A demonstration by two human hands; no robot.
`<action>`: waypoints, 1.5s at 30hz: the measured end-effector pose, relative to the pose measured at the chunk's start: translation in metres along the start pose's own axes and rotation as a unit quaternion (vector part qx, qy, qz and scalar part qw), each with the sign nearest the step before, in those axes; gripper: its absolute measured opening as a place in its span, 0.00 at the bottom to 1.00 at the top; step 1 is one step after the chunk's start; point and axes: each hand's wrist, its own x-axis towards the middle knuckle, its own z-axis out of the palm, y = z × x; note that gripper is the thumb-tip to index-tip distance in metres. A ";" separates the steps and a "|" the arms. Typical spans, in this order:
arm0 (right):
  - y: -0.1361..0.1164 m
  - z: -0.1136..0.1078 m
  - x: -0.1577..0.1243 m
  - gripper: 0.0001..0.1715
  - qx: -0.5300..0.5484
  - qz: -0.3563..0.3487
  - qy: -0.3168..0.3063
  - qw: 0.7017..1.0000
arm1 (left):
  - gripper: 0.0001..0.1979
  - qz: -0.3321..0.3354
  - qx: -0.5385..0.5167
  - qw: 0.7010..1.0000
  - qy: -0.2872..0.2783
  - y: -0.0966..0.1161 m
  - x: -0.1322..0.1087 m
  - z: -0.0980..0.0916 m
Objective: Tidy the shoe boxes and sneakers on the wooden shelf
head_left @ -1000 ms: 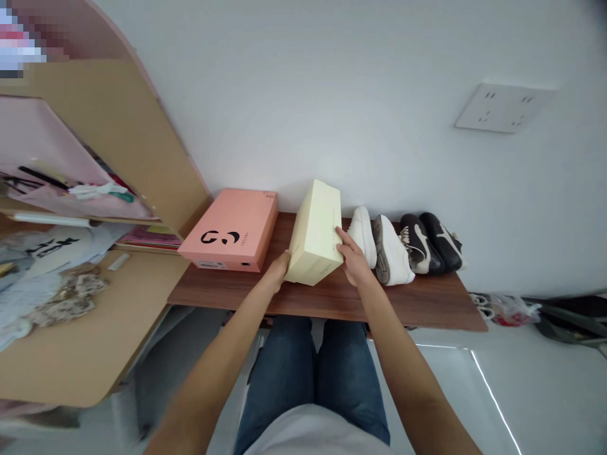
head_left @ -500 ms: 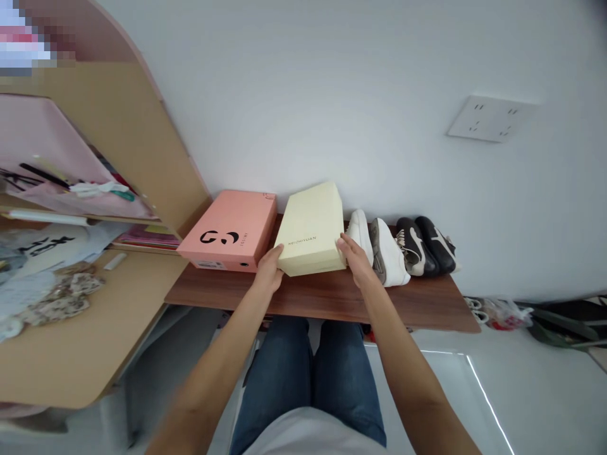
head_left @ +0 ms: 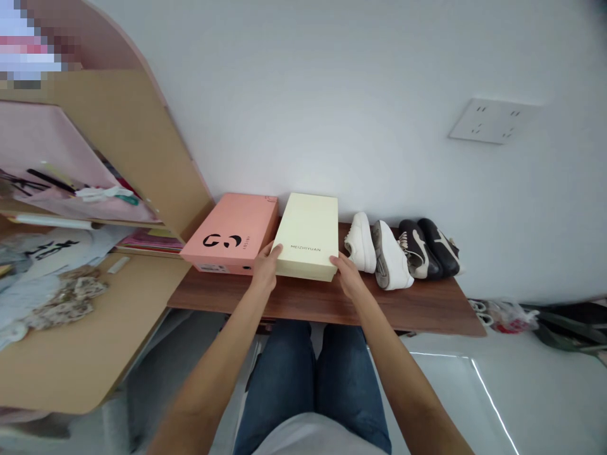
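The pale yellow cardboard shoebox lay flat on the brown wooden bench, between my hands. My left grip rested against the box's near left corner, and my right grip met its near right corner. I could not tell whether either grip was truly clamping it. A salmon-pink shoebox sat just beside it on my left, while white sneakers and black-and-white sneakers stood in a row to the right.

Pale-yellow shoebox; salmon-pink shoebox, black logo.
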 end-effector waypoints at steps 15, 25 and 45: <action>0.011 0.005 0.002 0.32 0.015 0.010 0.004 1.000 | 0.18 0.008 -0.018 1.000 0.009 -0.014 -0.001 -0.011; 0.021 0.003 0.004 0.31 0.020 0.018 0.016 0.999 | 0.17 0.013 -0.003 0.999 0.037 -0.022 0.001 -0.012; 0.036 0.000 0.016 0.31 0.009 0.034 0.032 0.999 | 0.21 0.024 0.028 0.998 0.058 -0.031 0.007 -0.009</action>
